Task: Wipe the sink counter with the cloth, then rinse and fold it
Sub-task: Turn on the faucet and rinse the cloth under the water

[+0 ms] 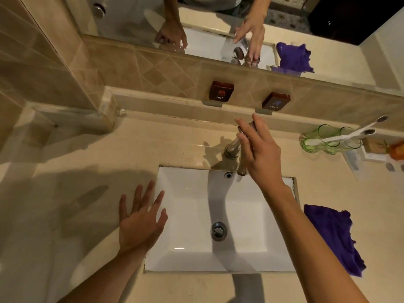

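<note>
A purple cloth (334, 237) lies crumpled on the beige counter (87, 162), right of the white sink basin (188, 248). Neither hand touches it. My right hand (260, 152) reaches over the chrome faucet (232, 149), its fingers resting on the faucet handle at the back. Whether the fingers grip the handle is hidden by the hand. My left hand (140, 219) hovers flat with fingers spread over the counter at the basin's left rim, holding nothing. No water stream shows in the basin.
Two green glass cups (328, 141) with white toothbrushes stand at the right, beside a tray (371, 152) of small toiletries. HOT (220, 90) and COLD (276, 101) signs sit on the tiled backsplash ledge. A mirror (207, 25) above reflects hands and cloth.
</note>
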`<state>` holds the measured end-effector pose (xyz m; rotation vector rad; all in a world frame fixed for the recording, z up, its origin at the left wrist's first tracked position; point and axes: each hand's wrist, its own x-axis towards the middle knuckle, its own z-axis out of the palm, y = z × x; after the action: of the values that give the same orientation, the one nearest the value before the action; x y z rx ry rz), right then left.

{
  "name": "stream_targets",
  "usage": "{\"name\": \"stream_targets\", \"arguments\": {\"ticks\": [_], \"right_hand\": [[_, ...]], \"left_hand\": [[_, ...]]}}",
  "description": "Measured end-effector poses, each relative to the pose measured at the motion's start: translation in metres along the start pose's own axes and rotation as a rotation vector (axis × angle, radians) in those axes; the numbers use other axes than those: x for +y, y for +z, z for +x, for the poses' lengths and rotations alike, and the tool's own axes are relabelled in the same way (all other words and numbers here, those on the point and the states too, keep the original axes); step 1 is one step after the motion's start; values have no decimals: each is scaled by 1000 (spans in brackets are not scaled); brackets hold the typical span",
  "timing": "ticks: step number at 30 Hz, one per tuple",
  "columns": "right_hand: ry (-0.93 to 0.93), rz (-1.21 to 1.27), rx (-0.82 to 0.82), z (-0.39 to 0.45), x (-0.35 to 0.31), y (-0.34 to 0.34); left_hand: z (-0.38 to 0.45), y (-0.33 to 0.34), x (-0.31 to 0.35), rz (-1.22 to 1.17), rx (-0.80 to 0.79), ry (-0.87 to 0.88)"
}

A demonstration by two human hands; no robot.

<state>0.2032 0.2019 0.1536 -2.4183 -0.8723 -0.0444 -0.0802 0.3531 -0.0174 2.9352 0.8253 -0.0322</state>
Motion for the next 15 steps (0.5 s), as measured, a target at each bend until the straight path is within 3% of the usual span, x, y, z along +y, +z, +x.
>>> {"name": "stream_targets", "arguments": {"ticks": [15], "right_hand": [[78, 110, -49, 5, 2, -7]], "left_hand": [[1, 1, 0, -12, -22, -12]]}}
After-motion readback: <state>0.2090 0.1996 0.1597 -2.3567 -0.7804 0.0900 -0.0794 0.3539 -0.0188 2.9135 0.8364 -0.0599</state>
